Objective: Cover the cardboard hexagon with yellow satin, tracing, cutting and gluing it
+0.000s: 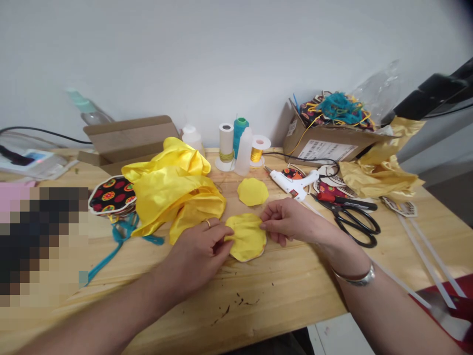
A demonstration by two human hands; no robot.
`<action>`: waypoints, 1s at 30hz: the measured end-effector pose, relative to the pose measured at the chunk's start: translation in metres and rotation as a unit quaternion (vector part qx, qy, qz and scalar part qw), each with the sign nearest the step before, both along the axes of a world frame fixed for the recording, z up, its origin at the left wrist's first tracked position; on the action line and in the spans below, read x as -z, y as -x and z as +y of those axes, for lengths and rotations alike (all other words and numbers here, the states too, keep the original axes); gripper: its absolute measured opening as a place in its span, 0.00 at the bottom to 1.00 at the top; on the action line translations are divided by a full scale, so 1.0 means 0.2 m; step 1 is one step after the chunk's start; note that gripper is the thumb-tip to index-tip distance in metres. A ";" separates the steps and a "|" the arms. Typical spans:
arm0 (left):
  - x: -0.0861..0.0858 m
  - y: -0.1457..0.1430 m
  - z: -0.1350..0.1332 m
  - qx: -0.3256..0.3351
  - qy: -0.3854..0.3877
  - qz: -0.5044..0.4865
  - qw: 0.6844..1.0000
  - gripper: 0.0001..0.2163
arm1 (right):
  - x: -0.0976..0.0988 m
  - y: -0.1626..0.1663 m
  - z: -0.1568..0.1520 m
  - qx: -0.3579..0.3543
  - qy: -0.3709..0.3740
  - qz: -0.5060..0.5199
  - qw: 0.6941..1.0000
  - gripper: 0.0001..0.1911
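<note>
Yellow satin disc (247,237) pinched by left grip (195,256), right grip (291,222); pine table (281,296), white wall (236,59).

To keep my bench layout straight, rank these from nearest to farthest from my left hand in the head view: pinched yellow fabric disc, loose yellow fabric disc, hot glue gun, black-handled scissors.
1. Pinched yellow fabric disc: touching the left hand, on its right.
2. Loose yellow fabric disc: up and right.
3. Hot glue gun: farther right.
4. Black-handled scissors: farthest right.
</note>
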State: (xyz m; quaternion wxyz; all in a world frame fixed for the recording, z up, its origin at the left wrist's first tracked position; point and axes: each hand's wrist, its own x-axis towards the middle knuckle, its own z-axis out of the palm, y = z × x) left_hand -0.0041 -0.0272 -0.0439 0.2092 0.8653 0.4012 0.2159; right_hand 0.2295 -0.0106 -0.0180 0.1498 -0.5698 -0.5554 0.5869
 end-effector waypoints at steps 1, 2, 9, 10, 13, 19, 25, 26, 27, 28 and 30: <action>0.00 0.00 0.00 -0.003 -0.003 0.001 1.000 0.07 | 0.00 0.00 0.00 -0.001 0.000 -0.001 1.000 0.06; 0.00 0.00 0.00 -0.006 -0.006 0.003 1.000 0.07 | 0.01 0.00 0.00 -0.003 -0.001 -0.002 1.000 0.05; -0.01 0.00 -0.01 -0.039 -0.008 0.014 0.999 0.12 | 0.00 -0.01 -0.01 -0.011 -0.018 -0.008 1.000 0.04; -0.01 0.00 -0.02 -0.044 -0.003 0.009 0.999 0.13 | 0.00 -0.01 -0.01 -0.007 -0.016 -0.006 1.000 0.06; -0.03 0.01 -0.02 -0.057 0.014 -0.018 0.998 0.12 | 0.00 -0.01 -0.01 0.000 -0.010 -0.002 1.000 0.09; -0.04 0.03 0.02 -0.151 -0.035 -0.060 0.986 0.10 | 0.00 -0.01 0.00 0.077 -0.115 0.039 0.990 0.07; -0.03 0.03 0.05 -0.094 -0.096 -0.003 0.991 0.05 | -0.03 -0.01 -0.02 -0.008 -0.218 0.038 0.975 0.05; -0.03 0.03 0.06 -0.076 -0.104 0.001 0.992 0.05 | -0.04 -0.01 -0.02 -0.032 -0.234 0.025 0.972 0.08; -0.03 0.03 0.06 -0.061 -0.107 0.004 0.992 0.05 | -0.04 -0.01 -0.03 -0.052 -0.246 0.015 0.968 0.11; -0.02 0.03 0.06 -0.052 -0.106 0.006 0.993 0.05 | -0.04 -0.02 -0.03 -0.068 -0.256 0.008 0.964 0.13; -0.02 0.03 0.06 -0.039 -0.097 0.010 0.994 0.05 | -0.04 -0.02 -0.03 -0.091 -0.277 -0.008 0.957 0.16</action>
